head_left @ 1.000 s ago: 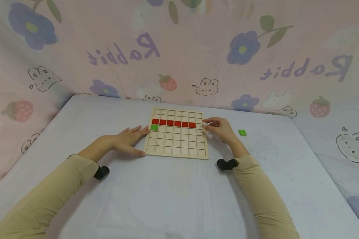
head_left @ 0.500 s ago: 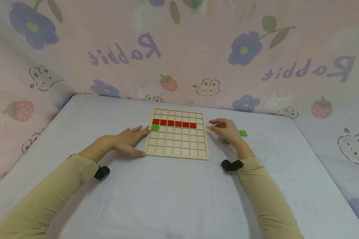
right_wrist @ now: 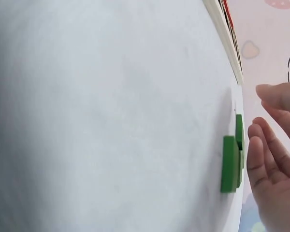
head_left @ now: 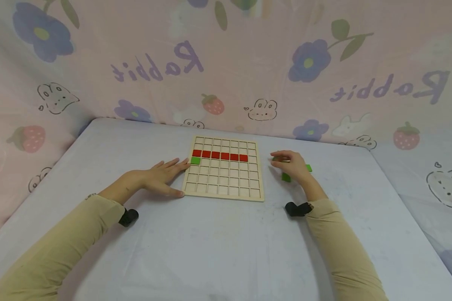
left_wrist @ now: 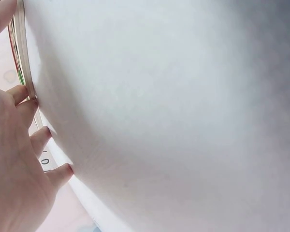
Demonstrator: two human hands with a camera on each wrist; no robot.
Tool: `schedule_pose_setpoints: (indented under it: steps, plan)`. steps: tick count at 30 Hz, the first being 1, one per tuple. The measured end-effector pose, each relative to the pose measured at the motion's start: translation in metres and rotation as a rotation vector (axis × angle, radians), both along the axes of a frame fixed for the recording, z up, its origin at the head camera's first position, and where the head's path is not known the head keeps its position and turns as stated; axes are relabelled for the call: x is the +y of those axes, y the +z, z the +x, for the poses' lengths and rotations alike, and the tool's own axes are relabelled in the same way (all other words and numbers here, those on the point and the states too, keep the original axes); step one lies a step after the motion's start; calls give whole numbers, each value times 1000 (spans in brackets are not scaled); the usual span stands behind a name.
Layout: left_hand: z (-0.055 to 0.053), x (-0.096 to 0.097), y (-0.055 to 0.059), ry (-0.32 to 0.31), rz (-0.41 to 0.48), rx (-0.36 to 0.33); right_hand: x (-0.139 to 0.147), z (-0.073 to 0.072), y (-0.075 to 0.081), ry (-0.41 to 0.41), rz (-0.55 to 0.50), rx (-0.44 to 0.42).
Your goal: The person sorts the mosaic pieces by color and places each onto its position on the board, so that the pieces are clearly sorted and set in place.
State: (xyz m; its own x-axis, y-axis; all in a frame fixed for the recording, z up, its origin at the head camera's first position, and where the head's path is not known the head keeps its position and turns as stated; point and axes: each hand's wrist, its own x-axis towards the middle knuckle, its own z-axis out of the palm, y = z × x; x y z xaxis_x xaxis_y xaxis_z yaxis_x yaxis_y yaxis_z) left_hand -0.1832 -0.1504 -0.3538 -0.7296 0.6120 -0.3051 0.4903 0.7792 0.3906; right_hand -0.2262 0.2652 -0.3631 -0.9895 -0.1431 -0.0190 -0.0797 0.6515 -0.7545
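Observation:
A square wooden grid board (head_left: 229,182) lies on the table. Several red tiles (head_left: 216,155) form a row across it, and one green tile (head_left: 195,160) sits under the row's left end. My left hand (head_left: 162,177) has its fingers spread, thumb and fingertips at the board's left edge; the left wrist view shows these fingers (left_wrist: 40,140) beside that edge. Right of the board, my right hand (head_left: 293,165) hovers over loose green tiles, its fingers loosely bent. In the right wrist view nothing shows between thumb and fingers, and green tiles (right_wrist: 228,164) lie beside the fingertips.
One loose green tile (head_left: 286,177) lies below the right hand, and another (head_left: 309,168) is partly hidden behind it. A white cloth covers the table (head_left: 211,242). A patterned curtain (head_left: 226,62) hangs along the back and sides. Each wrist carries a black camera mount (head_left: 298,209).
My right hand has moved right, away from the board's right edge, and now partly covers the farther green tile. A nearer green tile has come into view. My left hand stays at the board's edge.

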Motion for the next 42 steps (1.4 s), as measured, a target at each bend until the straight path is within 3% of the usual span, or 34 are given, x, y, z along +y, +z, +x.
schedule_pose_setpoints:
  steps: [8,20,33,42]
  plan:
    - [0,0,-1,2,0,3,5,1,0,-4,-14,-7]
    - [-2,0,-3,4,-15,1,10,1,0,-61,56,-67]
    - [-1,-1,-1,-6,14,5,8,2,-1,-28,65,-33]
    - [-2,0,-2,-1,-12,9,9,-2,-5,-25,47,-28]
